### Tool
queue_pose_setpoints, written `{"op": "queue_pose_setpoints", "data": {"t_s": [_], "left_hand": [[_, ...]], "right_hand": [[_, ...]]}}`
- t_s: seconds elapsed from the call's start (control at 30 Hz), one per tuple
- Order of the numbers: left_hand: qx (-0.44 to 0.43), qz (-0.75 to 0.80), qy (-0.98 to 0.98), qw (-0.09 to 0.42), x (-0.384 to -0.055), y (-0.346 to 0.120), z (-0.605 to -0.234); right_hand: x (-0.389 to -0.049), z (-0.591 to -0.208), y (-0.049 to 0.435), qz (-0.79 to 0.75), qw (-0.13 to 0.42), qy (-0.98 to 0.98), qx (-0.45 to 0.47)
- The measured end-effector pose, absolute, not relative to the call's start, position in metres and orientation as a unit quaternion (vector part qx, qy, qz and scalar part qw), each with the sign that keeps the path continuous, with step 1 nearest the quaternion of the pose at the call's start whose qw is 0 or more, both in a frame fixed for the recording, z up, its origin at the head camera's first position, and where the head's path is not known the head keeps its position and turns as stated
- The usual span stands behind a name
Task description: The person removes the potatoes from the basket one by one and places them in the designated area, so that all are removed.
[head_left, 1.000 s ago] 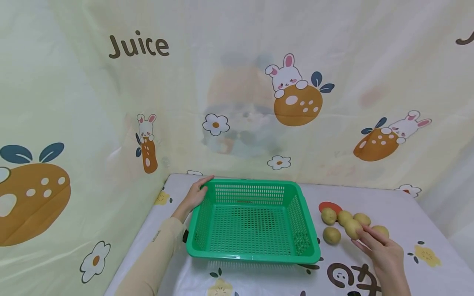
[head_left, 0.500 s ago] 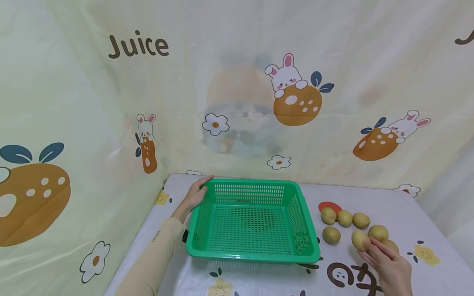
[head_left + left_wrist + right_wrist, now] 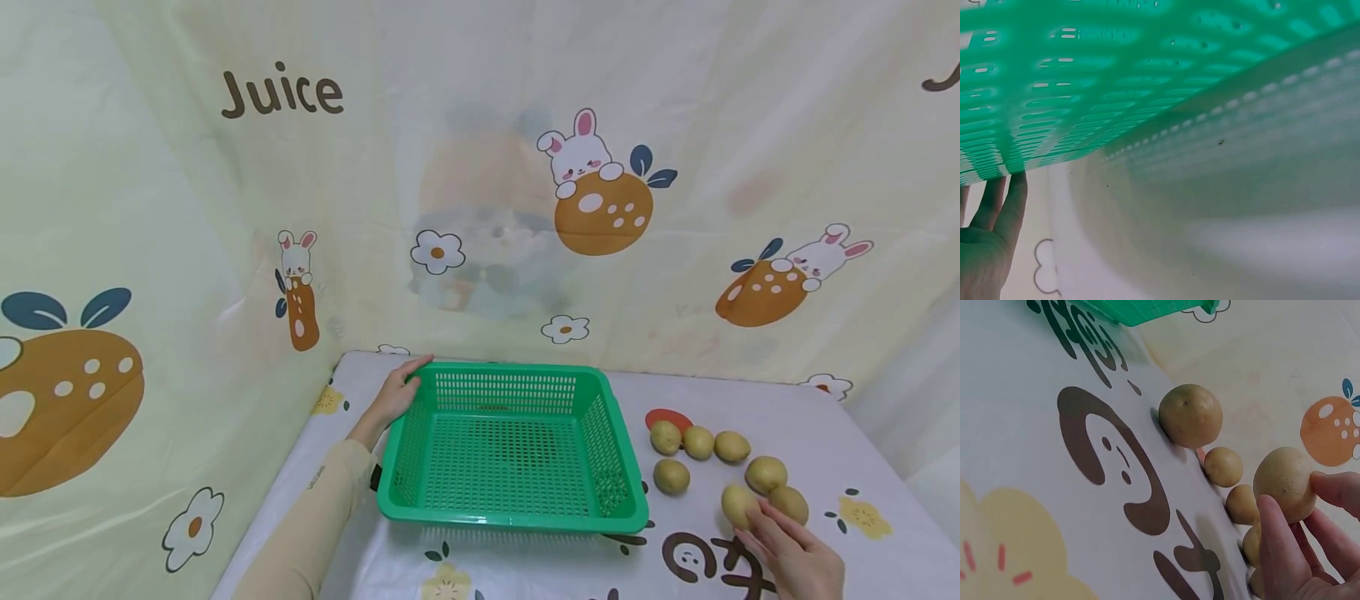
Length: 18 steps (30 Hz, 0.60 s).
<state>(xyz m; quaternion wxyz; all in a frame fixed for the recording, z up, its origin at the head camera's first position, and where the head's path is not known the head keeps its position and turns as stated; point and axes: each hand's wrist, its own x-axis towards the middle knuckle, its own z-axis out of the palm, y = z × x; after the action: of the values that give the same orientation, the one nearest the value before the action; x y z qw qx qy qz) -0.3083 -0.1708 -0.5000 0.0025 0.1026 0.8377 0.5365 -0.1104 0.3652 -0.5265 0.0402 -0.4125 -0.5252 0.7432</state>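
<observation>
A potato (image 3: 738, 506) is pinched between the thumb and fingers of my right hand (image 3: 801, 548), over the table's right side. In the right wrist view this potato (image 3: 1285, 484) shows round and yellow-brown, with the fingertips on its sides. Several other potatoes lie close by, among them one potato (image 3: 671, 477) nearest the basket and another potato (image 3: 788, 505) just behind my hand. A green plastic basket (image 3: 512, 522) with slotted walls stands mid-table and holds nothing. My left hand (image 3: 394, 395) grips its back left corner at the rim; below, the fingers (image 3: 1013, 209) touch the outer wall.
A flat red-orange patch (image 3: 663, 418) lies behind the leftmost potatoes. The table wears a white printed cloth (image 3: 840, 450). Behind it hangs a printed curtain (image 3: 495, 167), and another curtain panel (image 3: 187, 333) closes off the left side.
My right hand has moved toward me and slightly right with its potato, away from the back potatoes. The left hand and the basket have stayed put.
</observation>
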Motion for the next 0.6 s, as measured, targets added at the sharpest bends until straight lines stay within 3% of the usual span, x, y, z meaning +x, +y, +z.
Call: {"op": "queue_pose_setpoints", "data": {"t_s": [0.6], "left_hand": [[0.097,0.543,0.834,0.004,-0.309,-0.171,-0.500]], "right_hand": [[-0.098,-0.553,0.385,0.703,-0.001,-0.548,-0.453]]}}
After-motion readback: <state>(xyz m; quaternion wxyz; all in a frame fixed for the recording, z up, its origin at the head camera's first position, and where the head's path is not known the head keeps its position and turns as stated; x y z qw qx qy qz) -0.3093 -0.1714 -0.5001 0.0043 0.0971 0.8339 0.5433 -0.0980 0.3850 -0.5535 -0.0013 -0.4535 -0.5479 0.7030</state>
